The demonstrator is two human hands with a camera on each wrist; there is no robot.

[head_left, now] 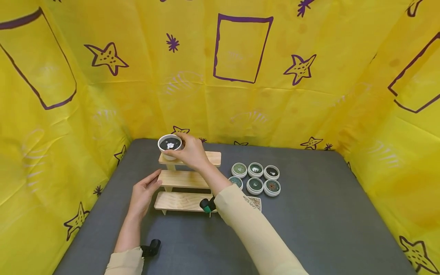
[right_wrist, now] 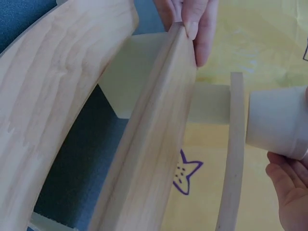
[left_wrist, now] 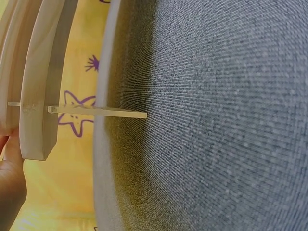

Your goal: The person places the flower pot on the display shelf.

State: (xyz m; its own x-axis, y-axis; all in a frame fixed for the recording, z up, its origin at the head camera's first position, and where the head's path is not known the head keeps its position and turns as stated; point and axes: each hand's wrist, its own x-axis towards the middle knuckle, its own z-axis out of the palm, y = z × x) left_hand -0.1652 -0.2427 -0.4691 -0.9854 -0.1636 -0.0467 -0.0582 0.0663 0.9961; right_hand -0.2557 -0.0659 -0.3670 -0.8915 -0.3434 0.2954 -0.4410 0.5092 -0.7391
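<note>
A three-tier wooden display stand [head_left: 183, 178] stands on the dark table left of the middle. Over the left end of its top tier is a small round white pot [head_left: 170, 143] with dark filling and a white piece on it. My right hand [head_left: 191, 152] grips this pot around its side. In the right wrist view the pot [right_wrist: 274, 120] is upright, its base right at the top board [right_wrist: 233, 149]. My left hand [head_left: 142, 193] pinches the left end of the middle board, thumb [right_wrist: 193, 19] on its upper face and fingers at the edge.
Several similar white pots [head_left: 255, 184] with green and dark fillings stand in two rows right of the stand. A tray of small pale pieces [head_left: 256, 202] is partly hidden behind my right sleeve. Yellow patterned cloth [head_left: 240, 110] walls the table [head_left: 319, 214] at back and sides.
</note>
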